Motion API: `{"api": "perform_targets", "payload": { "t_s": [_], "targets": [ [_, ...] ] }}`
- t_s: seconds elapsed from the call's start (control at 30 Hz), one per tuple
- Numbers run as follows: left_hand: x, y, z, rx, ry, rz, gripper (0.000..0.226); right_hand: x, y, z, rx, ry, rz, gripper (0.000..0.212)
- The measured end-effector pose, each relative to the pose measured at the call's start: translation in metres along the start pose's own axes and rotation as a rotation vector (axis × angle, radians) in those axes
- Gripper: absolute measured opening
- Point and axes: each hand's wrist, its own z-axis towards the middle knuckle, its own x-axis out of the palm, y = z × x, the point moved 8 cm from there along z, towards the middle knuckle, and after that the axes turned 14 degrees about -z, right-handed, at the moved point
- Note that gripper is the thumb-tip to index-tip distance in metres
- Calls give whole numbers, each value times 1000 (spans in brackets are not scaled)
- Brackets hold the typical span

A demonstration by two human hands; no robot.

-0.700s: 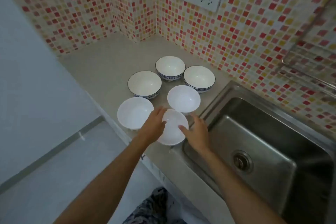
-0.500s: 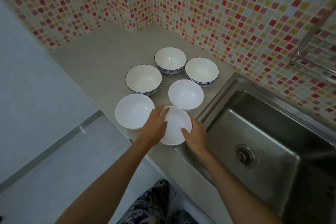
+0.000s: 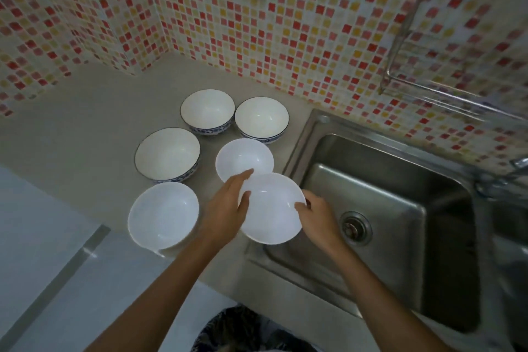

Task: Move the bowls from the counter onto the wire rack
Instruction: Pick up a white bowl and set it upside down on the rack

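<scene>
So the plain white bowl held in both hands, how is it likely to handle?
The white bowl looks rigid and glossy, so probably slippery; the left hand and right hand pinch opposite rims. It seems thin-walled, likely light but breakable if dropped over the steel sink.

The scene is dim and flat, with a cool grey cast low on the left. Soft highlights sit inside the bowls (image 3: 168,153) and on the sink (image 3: 380,208) rim; its basin falls into deep shadow at right. Motion blur smears the rack (image 3: 445,86), the tiles (image 3: 314,37) and both hands. Wide-angle distortion bends the wall lines toward the edges.
</scene>
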Motion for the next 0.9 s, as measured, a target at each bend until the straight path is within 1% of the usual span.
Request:
{"api": "perform_targets", "payload": {
  "t_s": [0.07,0.13,0.2,0.23,0.27,0.3,0.33,0.37,0.43,0.53,0.6,0.67,0.73,0.8,0.87,0.9],
  "targets": [
    [12,-28,14,22,17,-89,42,-35,-4,-5,11,-96,5,27],
    [29,-56,27,-11,61,-237,40,-69,-8,-10,22,-193,14,26],
    [55,-72,41,-94,151,-361,40,-105,-16,-17,47,-293,55,27],
    [70,-80,46,-160,219,-430,44,-123,-20,-21,55,-340,76,26],
    [87,-87,52,-229,272,-525,52,-141,-24,-25,61,-383,90,25],
    [103,-91,58,-320,294,-636,64,-159,-27,-28,64,-416,97,25],
    [118,-99,63,-391,295,-752,71,-176,-30,-31,68,-444,103,25],
    [130,-109,68,-407,294,-827,68,-193,-33,-34,75,-468,108,25],
    [151,-141,75,-348,312,-894,51,-228,-38,-40,82,-519,109,26],
    [174,-187,84,-274,328,-906,48,-281,-39,-48,14,-622,102,26],
    [183,-228,88,-165,372,-938,32,-312,-40,-52,-24,-674,110,25],
    [189,-264,93,-59,386,-928,23,-337,-45,-52,-49,-727,111,32],
    [192,-288,101,27,364,-862,26,-360,-52,-51,-64,-813,132,45],
    [194,-304,113,92,329,-834,31,-382,-57,-54,-98,-930,69,42],
    [193,-324,122,140,265,-816,36,-400,-63,-52,-104,-1021,-155,35],
    [193,-335,125,173,239,-792,39,-405,-69,-46,-74,-1023,-276,37]
  ]
}}
